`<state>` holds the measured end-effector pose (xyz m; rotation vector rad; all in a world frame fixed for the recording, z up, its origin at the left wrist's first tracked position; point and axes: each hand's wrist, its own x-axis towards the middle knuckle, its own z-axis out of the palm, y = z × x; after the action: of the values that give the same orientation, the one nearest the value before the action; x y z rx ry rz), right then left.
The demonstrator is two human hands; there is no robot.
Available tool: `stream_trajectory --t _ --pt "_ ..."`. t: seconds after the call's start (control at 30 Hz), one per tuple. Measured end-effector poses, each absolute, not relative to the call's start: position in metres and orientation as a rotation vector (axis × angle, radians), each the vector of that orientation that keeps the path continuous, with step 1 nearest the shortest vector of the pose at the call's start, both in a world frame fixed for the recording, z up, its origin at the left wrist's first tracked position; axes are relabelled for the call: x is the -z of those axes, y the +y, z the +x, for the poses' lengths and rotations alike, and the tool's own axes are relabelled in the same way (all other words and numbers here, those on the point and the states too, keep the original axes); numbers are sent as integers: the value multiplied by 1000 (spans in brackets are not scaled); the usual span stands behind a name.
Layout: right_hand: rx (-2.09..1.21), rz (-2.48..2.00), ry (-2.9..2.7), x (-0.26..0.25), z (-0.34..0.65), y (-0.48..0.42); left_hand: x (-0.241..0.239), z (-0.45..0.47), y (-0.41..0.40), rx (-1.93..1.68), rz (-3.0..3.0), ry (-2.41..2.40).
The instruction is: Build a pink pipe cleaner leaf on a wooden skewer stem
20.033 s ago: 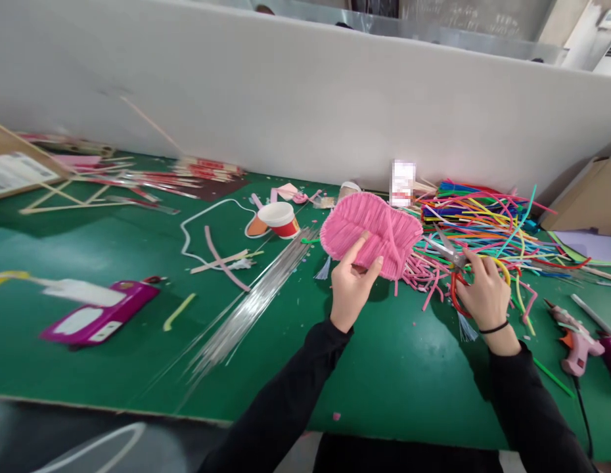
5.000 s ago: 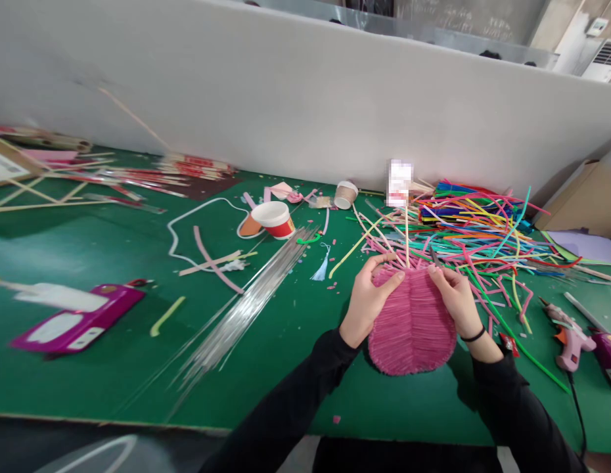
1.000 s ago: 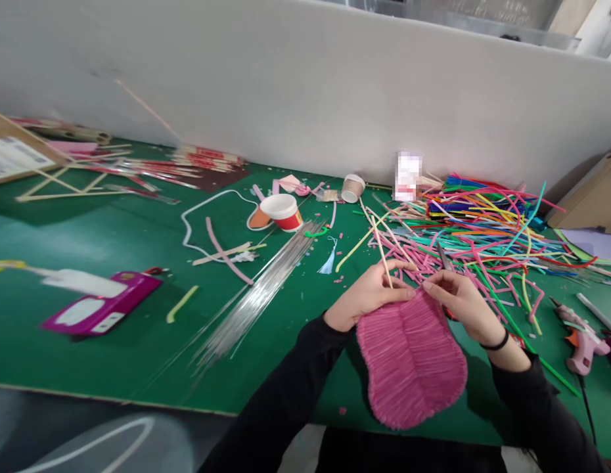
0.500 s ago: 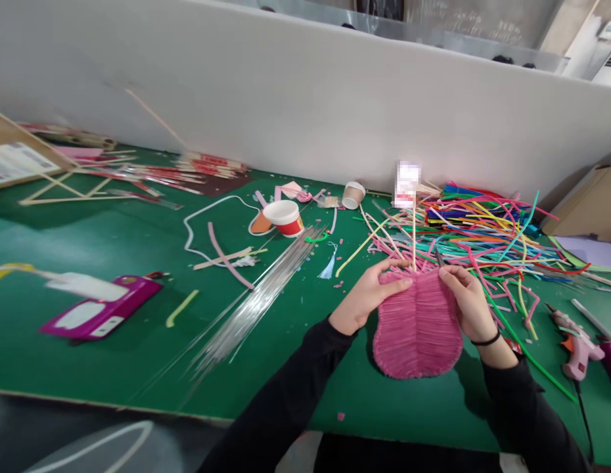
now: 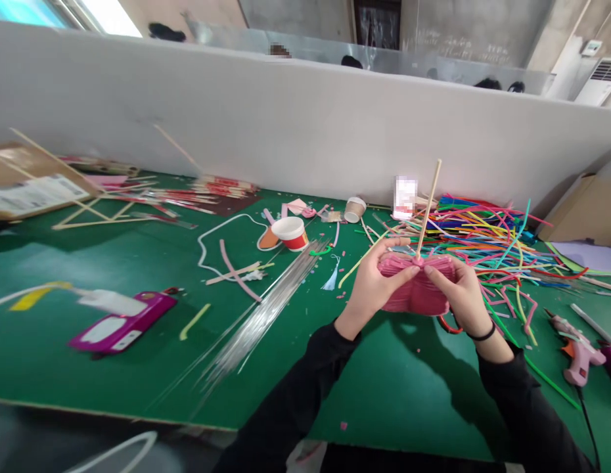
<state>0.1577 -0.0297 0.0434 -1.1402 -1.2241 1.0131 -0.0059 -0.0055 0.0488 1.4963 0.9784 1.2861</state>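
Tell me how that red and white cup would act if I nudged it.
The red and white cup would probably move easily, since it looks like light paper. A push near the top may tip it, as its rim looks wider than its base. On its side, that taper would likely make it roll in a curve.

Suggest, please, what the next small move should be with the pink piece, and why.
I'd perhaps press the pink piece against the base of the wooden stick: it stands at the piece's upper edge, and the left hand and right hand grip either side, thumbs near that base.
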Motion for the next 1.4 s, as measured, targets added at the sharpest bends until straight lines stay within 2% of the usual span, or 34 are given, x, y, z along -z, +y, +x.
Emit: stream_trajectory --t 0.17,0.47,0.63,0.93,1.03,1.13,1.3,1.4 --pt "-1091 -1078 -1272 -35 163 -27 -40 -8 -2 -1294 1546 957" --pt "-1023 -1056 -1336 -32 167 -28 -42 -4 -6 -1291 1579 899" --pt "-1046 -1046 -1307 -32 166 -27 -36 -4 -2 -1397 1674 965" --pt "-799 -1079 -1468 -34 168 -27 -34 -4 -7 -1394 1717 876" --pt "-596 -951 -1526 -32 174 -26 -31 -1 -6 -1463 1698 842" --pt "-209 -777 -1611 -31 180 -28 -22 -4 4 -1447 1442 802" --pt "278 -669 -1810 -18 188 -38 -10 -16 19 -768 721 459" --pt "388 -748 -1902 -1 190 -41 -8 -14 17 -785 671 415"
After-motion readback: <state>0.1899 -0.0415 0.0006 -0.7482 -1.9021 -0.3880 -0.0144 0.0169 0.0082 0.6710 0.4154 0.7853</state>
